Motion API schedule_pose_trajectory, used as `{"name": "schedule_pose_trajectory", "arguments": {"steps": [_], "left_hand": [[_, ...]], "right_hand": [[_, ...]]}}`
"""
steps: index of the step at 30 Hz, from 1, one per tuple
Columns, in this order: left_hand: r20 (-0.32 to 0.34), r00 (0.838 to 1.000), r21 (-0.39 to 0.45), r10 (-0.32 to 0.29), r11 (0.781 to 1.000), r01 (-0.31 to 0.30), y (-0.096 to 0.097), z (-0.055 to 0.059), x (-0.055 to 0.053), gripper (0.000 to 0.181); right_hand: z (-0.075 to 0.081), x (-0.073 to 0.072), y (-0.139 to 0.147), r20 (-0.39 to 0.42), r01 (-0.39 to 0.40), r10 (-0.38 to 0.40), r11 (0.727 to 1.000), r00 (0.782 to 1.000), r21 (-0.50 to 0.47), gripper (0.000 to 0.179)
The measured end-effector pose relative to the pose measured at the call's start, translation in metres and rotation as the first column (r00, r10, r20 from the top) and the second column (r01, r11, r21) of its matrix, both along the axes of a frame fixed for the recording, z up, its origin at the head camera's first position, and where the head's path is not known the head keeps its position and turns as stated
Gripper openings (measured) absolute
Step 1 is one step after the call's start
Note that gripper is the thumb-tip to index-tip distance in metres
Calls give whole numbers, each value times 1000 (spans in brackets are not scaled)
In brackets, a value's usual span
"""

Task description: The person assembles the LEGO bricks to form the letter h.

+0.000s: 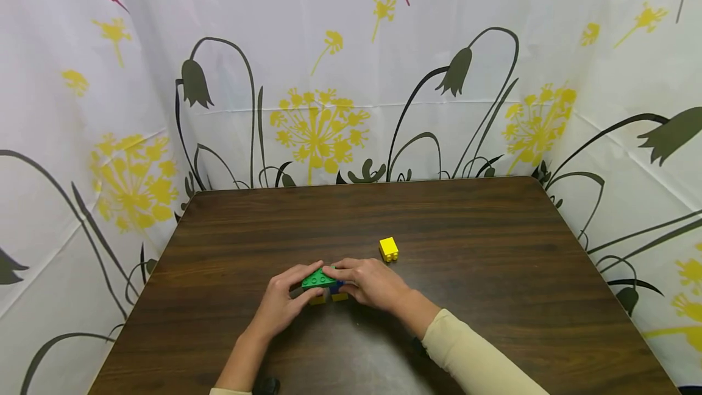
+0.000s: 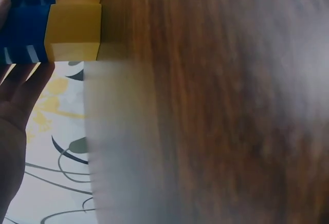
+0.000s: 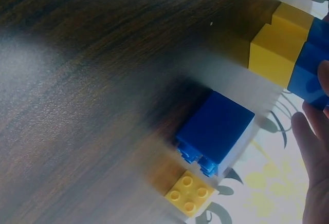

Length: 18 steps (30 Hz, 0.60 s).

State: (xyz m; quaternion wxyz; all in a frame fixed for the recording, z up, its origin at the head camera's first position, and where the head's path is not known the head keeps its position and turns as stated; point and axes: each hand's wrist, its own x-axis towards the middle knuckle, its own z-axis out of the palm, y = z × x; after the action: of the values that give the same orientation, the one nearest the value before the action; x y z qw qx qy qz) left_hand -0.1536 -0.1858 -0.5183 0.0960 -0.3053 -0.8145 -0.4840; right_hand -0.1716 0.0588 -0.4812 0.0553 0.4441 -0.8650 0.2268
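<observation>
A stack of toy building bricks stands on the table between the two hands. Its top is a green studded brick (image 1: pixel 315 278). Below that are blue bricks (image 2: pixel 25 31), and yellow bricks (image 2: pixel 74 31) form the bottom. My left hand (image 1: pixel 278 300) grips the stack's left side, thumb on the near face and fingers behind. From the right, my right hand (image 1: pixel 375 283) holds it with fingertips on the green top and thumb lower by the blue. The hands hide part of the stack.
A loose yellow brick (image 1: pixel 388 249) lies on the brown wooden table (image 1: pixel 466 218), behind the right hand. In the right wrist view a loose blue brick (image 3: pixel 216 129) lies near that yellow one; the head view does not show it. A flowered curtain (image 1: pixel 329 29) hangs around the table.
</observation>
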Motion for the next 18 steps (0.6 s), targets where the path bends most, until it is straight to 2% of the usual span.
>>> {"name": "schedule_pose_trajectory", "arguments": {"steps": [5,9,12,15,18], "left_hand": [[30,1000,40,6,999,-7,1,0,1,49],[51,998,63,27,998,-30,7,17,9,49],[109,993,75,46,996,-54,10,31,15,49],[179,982,88,56,993,-73,10,33,15,46],[221,974,106,53,991,-78,9,33,14,43]], "right_hand": [[3,2,0,-21,15,-15,999,1000,31,56],[4,3,0,-20,28,-27,999,999,45,57],[3,3,0,-7,27,-27,998,1000,48,57],[2,3,0,-6,27,-27,999,1000,42,58],[0,2,0,-18,29,-28,999,999,27,59]]}}
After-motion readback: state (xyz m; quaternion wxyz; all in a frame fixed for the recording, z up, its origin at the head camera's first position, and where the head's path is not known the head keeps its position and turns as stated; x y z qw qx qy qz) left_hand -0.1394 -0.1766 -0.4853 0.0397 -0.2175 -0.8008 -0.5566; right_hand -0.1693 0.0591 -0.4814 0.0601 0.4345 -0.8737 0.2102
